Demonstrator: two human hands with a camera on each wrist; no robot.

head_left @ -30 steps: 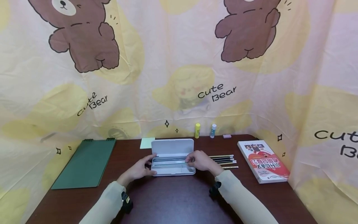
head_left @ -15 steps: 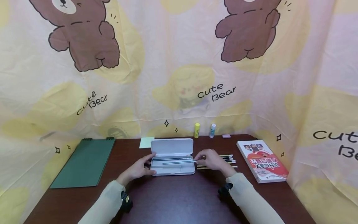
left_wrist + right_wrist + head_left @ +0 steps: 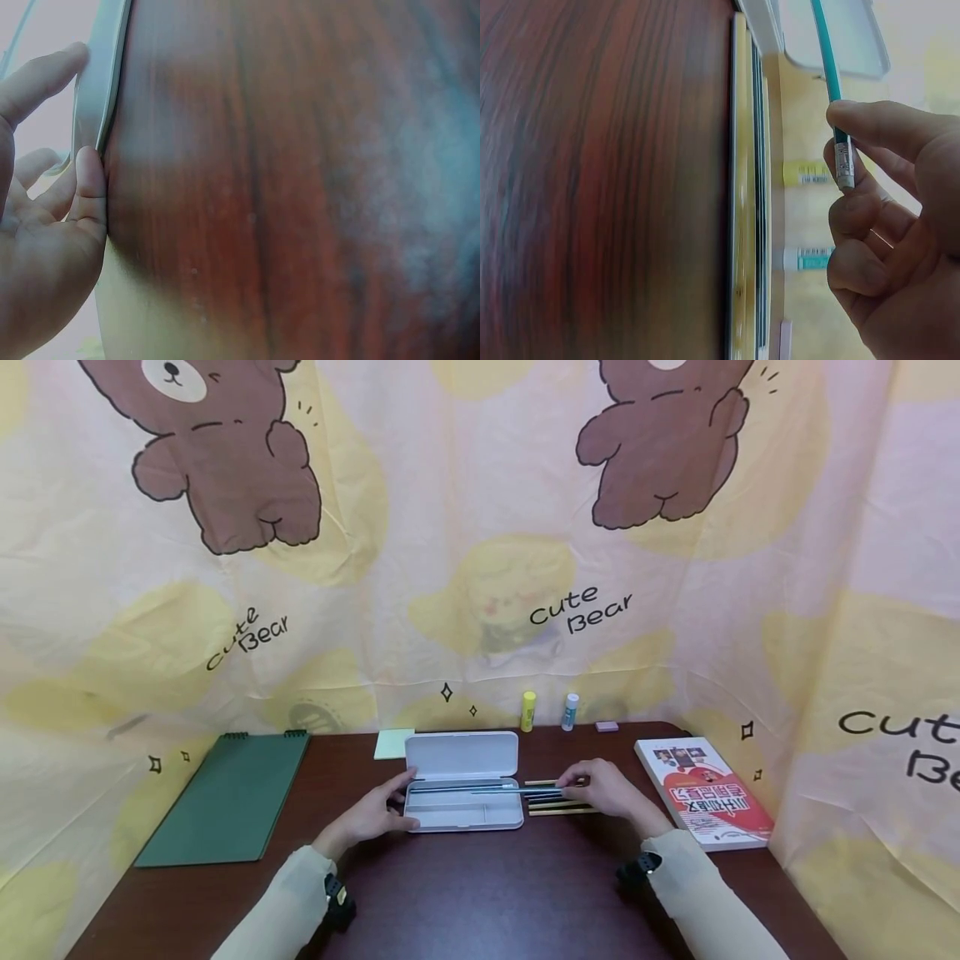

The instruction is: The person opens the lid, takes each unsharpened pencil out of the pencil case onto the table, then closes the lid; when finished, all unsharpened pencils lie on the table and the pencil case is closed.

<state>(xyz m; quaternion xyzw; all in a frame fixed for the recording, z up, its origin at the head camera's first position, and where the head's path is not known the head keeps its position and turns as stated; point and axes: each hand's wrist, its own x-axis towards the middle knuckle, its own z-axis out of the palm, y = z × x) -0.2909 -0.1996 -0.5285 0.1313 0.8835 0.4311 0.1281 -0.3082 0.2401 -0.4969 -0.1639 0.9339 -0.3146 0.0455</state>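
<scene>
A pale pencil case (image 3: 450,816) lies with its lid raised on the dark wooden table. My left hand (image 3: 370,808) holds the case's left end, thumb at the near corner and fingers at the far one; the left wrist view shows fingertips against the case's edge (image 3: 105,75). With thumb and fingers, my right hand (image 3: 603,787) pinches a teal pencil (image 3: 825,52) near its eraser end. This pencil reaches left over the case's right part. At least one other pencil (image 3: 442,789) lies along the back of the case.
Several pencils (image 3: 558,812) lie right of the case, below my right hand. A green pad (image 3: 225,802) is at left, a book (image 3: 705,793) at right. Along the back are sticky notes (image 3: 393,743), a yellow stick (image 3: 528,712), a glue stick (image 3: 570,712) and an eraser (image 3: 607,727).
My right hand has moved right from inside the case to beyond its right end, drawing the teal pencil along. The left hand stays at the case.
</scene>
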